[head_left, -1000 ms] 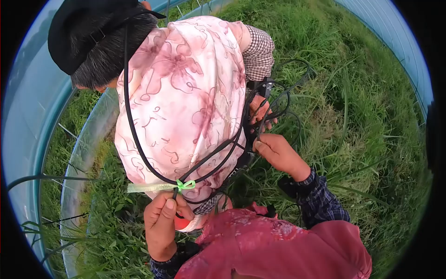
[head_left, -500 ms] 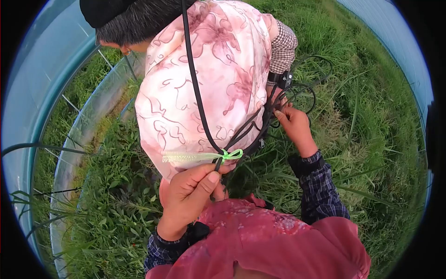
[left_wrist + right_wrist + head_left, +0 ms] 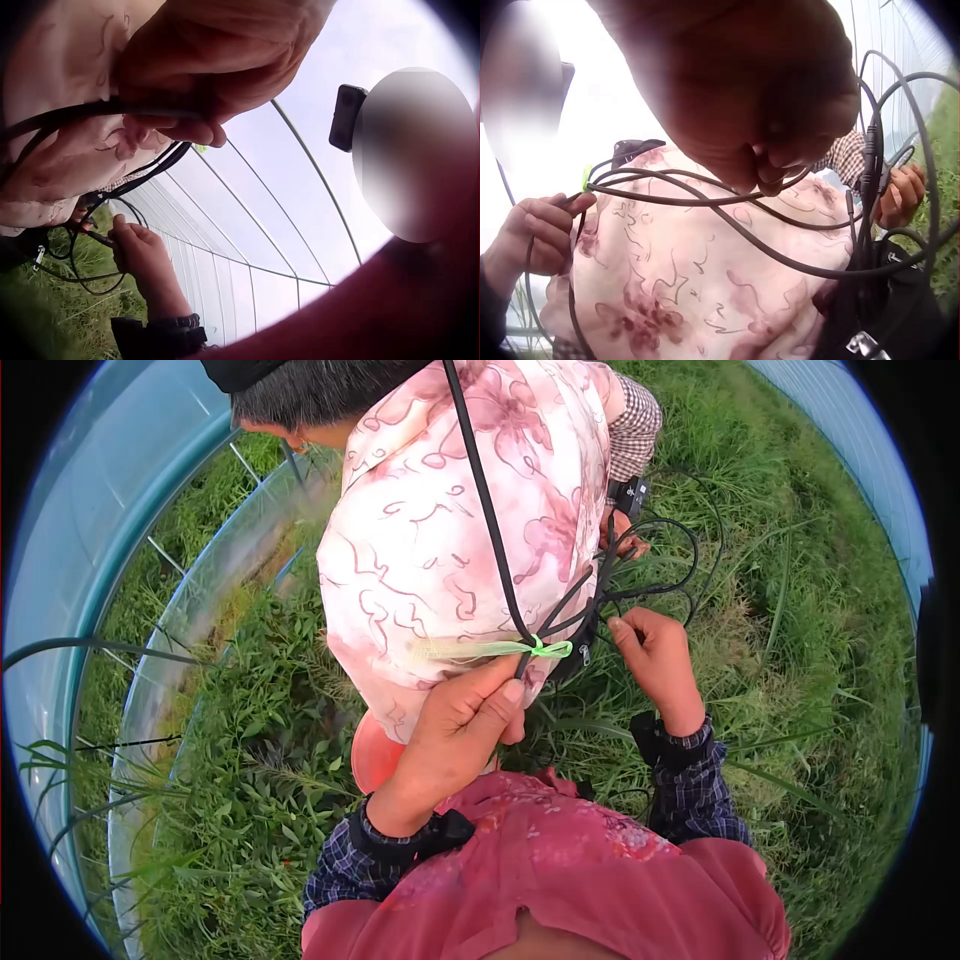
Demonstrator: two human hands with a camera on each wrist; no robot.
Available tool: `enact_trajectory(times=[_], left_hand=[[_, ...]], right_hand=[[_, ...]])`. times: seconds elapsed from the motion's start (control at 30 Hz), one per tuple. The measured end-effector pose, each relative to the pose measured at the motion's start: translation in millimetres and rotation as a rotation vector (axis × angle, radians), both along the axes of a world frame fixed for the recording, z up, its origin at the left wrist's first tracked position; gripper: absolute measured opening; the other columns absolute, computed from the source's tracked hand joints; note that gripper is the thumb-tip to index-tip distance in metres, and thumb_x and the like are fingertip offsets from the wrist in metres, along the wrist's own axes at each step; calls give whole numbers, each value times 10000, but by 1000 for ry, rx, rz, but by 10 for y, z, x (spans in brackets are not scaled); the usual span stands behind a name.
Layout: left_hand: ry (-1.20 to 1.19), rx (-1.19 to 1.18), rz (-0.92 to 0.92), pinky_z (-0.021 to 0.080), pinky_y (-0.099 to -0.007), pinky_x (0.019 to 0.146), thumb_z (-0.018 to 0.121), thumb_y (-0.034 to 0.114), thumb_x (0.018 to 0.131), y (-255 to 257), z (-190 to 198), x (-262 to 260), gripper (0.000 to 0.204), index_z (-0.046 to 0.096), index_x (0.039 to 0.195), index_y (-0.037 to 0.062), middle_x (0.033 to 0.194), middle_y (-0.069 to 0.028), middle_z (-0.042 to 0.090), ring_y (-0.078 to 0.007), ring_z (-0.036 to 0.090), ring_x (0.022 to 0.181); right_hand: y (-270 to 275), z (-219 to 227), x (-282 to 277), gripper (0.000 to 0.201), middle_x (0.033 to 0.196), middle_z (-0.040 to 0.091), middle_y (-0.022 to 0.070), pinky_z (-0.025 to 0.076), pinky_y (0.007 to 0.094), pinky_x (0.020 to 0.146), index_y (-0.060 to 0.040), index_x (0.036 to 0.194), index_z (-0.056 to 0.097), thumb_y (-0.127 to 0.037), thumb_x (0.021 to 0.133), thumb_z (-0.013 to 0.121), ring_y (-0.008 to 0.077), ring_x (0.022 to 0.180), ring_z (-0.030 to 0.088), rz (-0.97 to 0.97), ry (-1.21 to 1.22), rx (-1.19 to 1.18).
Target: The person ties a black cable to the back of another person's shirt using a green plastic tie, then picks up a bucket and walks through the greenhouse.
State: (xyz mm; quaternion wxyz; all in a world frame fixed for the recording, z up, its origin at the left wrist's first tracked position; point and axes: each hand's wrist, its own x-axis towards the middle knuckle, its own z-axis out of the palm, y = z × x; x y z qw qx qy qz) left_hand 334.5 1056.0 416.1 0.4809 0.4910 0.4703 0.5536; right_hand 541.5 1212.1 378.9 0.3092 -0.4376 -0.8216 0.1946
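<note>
In the head view my left hand (image 3: 445, 745) pinches a black cable (image 3: 523, 665) just below a light green ribbon bow (image 3: 550, 648), against another person's back. That hand's thumb and fingers also show at the left of the right wrist view (image 3: 544, 232). My right hand (image 3: 660, 665) is beside the cable bundle at that person's side, thumb and index finger together. In the left wrist view its fingertips (image 3: 120, 232) meet a dark cable piece. Several cable loops (image 3: 780, 259) hang around it, with connectors (image 3: 868, 154) among them.
The other person, in a pink flowered top (image 3: 430, 550) and dark cap (image 3: 250, 372), leans forward; their hand (image 3: 904, 195) holds cable on the right. Blue sheeting (image 3: 160, 450) curves at both sides. Grass and leafy plants (image 3: 270, 730) cover the ground; a reddish round object (image 3: 372, 755) sits below.
The other person's back appears shifted right and up. My left hand has moved right and up with the cable and ribbon. My right hand went up, then slightly down and right, away from their hand.
</note>
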Motion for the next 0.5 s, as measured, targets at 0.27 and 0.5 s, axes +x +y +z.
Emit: enact_trajectory(times=[0.27,0.5], left_hand=[[38,-46,-46,437,-204,602,472,148,966,91,81,164,333,522,1271,24,729,-4,572,-55,519,653],[221,-14,7,493,-232,621,488,141,954,87,232,364,187,585,907,-12,716,-44,627,-94,600,666]], right_hand=[[-558,178,-306,274,865,619,47,460,252,677,33,1040,596,-212,946,520,84,749,546,604,540,-298],[-805,411,-468,241,702,480,-35,368,199,503,-42,941,531,-256,990,431,45,572,442,490,1090,-985]])
